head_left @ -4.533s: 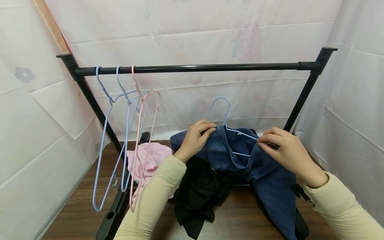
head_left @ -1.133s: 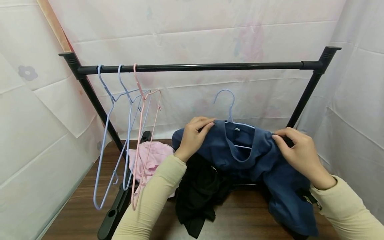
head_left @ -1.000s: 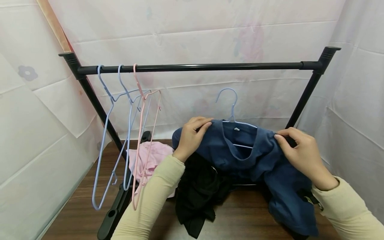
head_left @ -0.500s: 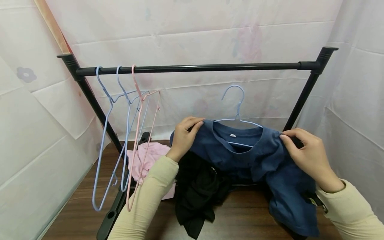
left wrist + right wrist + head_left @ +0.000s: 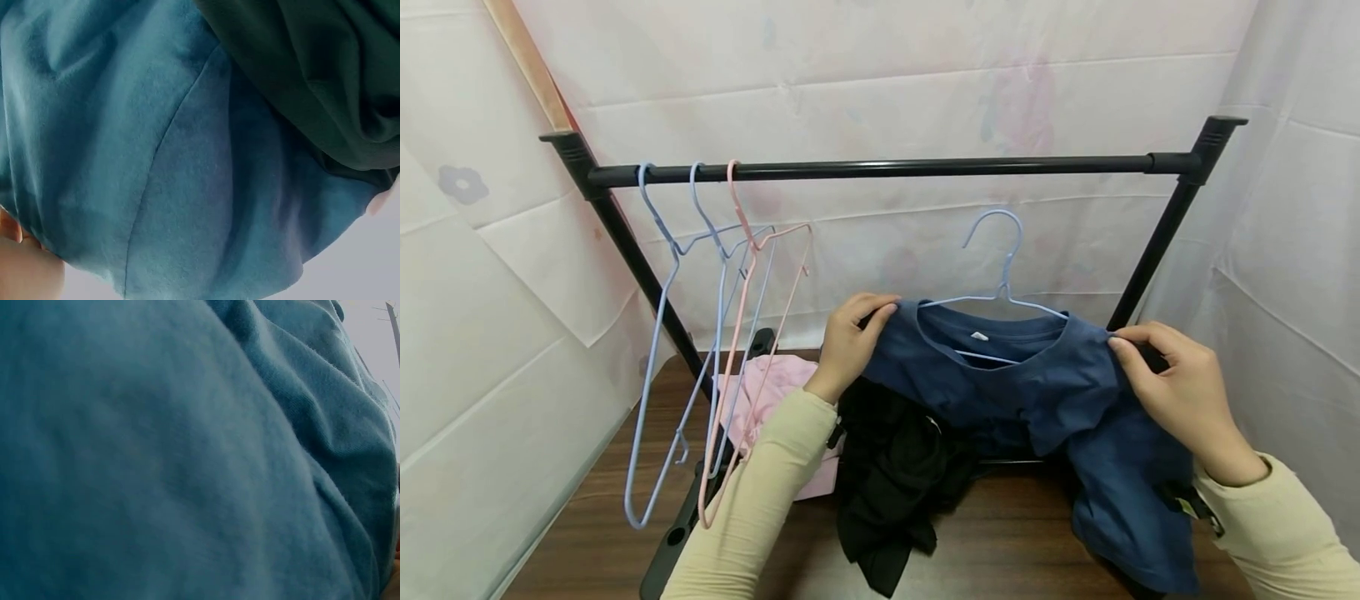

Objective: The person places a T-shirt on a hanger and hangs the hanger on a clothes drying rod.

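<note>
A blue T-shirt (image 5: pixel 992 408) is spread between both hands, its neckline facing me and a small white tag inside the collar. A light-blue hanger (image 5: pixel 1003 287) sits within the shirt; its hook stands up above the neckline, apart from the rod. My left hand (image 5: pixel 850 342) pinches the left shoulder between thumb and fingers. At the other shoulder my right hand (image 5: pixel 1183 396) pinches the cloth the same way. The hanger's ends are hidden under the fabric. Blue cloth (image 5: pixel 169 175) fills most of the left wrist view, and shirt fabric (image 5: pixel 156 456) covers the right wrist view.
A black rack rod (image 5: pixel 940 169) runs across above the shirt. Two light-blue hangers (image 5: pixel 658 221) and a pink hanger (image 5: pixel 741 208) hang at its left. Pink cloth (image 5: pixel 775 383) and a black garment (image 5: pixel 902 467) lie below, over the wooden tabletop (image 5: pixel 1000 542).
My hands have moved apart, left hand leftward and right hand rightward, widening the neckline over the hanger. The hanger's hook has risen and shifted right. The hanging pink hanger has swung slightly.
</note>
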A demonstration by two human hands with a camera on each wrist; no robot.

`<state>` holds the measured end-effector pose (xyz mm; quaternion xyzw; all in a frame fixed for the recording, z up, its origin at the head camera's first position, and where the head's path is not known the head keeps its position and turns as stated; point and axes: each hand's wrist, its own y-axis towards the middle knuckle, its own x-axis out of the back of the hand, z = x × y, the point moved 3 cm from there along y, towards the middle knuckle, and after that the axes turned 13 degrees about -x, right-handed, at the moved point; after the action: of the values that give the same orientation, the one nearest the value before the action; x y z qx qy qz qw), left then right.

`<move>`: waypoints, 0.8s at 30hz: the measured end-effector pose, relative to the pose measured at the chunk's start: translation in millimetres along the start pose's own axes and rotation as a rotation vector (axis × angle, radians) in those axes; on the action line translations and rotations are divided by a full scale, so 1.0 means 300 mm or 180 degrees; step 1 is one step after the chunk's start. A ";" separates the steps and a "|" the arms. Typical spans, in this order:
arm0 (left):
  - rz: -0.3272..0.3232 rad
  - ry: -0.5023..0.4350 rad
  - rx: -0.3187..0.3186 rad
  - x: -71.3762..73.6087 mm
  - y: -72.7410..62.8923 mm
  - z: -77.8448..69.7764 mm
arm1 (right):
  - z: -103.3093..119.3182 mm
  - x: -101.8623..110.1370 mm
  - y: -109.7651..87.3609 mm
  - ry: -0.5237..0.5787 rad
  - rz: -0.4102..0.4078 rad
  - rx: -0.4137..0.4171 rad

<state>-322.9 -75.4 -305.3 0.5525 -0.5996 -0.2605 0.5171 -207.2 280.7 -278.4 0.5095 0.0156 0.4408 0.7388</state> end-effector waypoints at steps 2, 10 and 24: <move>0.0029 0.0001 0.0017 0.001 -0.003 0.002 | -0.001 0.000 0.000 0.0007 -0.0004 -0.0001; 0.0208 0.0131 0.0039 0.008 -0.010 0.003 | -0.003 -0.001 -0.001 0.0020 -0.0007 -0.0006; 0.0154 0.0321 -0.0071 0.010 -0.005 0.004 | -0.008 0.006 0.000 0.0017 0.0043 0.0046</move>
<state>-323.1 -78.9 -306.0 0.5445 -0.5830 -0.2263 0.5589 -207.1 283.8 -278.8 0.5138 0.0173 0.4470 0.7321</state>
